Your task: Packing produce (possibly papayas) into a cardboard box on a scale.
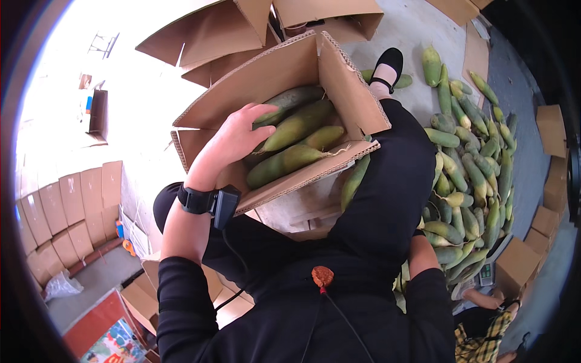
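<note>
My left hand (247, 129) reaches over the near left wall of an uncovered cardboard box (281, 72), thumb and forefinger apart. Its fingertips rest at the ends of a dark green radish (295, 100) and a paler green radish (297, 127); its other fingers are partly hidden. Along the near wall lies another green radish (286, 165) with a thin root. The box sits tilted in view between my knees, its flaps raised. My right forearm goes down beside my right thigh, and the hand is hidden there, on the side of a large heap of green radishes (476, 181).
More open cardboard boxes (213, 31) stand beyond. Stacked cartons (70, 195) line the left side. Two radishes lie by my black shoe (389, 63). At lower right are a digital scale (486, 273), a carton (516, 263) and another person in a checked garment (488, 333).
</note>
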A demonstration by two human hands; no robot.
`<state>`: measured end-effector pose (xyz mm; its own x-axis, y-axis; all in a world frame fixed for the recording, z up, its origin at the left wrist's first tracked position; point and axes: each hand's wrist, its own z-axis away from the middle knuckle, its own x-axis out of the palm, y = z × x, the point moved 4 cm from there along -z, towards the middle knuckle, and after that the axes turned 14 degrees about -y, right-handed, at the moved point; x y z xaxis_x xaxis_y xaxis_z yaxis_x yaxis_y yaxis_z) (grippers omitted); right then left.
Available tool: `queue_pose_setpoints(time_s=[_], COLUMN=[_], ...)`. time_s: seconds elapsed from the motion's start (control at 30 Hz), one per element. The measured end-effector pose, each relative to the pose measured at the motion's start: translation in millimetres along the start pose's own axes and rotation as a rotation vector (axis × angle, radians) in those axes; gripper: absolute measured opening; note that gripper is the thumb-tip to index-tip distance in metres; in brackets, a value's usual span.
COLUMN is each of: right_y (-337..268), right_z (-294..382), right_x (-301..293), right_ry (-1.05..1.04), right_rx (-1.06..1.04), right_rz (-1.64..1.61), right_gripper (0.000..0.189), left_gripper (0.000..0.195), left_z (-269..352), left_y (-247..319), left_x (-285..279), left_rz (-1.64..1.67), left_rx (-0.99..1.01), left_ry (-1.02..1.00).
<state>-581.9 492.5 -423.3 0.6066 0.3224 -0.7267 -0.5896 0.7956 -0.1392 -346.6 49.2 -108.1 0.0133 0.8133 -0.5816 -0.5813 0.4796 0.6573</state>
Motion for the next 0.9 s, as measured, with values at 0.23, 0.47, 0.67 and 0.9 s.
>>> queue_pose_setpoints(time_s=[0.23,0.47,0.67,0.9], right_y=[44.9,-32.4,-117.9,-255.3], right_z=[11.9,81.1,140.5,183.0], right_x=[-70.8,-262.9,-389.9,-415.8], right_ry=[0.146,0.451,0.777,0.548], right_rx=[-0.012,-0.143,-0.598,-0.994], right_rz=[-0.304,-0.807,-0.942,-1.127], right_gripper=[0.072,0.094,0.077,0.073], left_gripper=[0.04,0.041,0.041,0.043], left_z=[3.2,11.5,12.1,16.5], left_y=[1.4,-1.0,16.9,21.5], left_x=[-3.2,-5.4,-11.7,-20.1], left_rz=[-0.017,0.037,0.098,0.479], left_rx=[0.056,0.08,0.129,0.213], left_ry=[0.037,0.089,0.114,0.043])
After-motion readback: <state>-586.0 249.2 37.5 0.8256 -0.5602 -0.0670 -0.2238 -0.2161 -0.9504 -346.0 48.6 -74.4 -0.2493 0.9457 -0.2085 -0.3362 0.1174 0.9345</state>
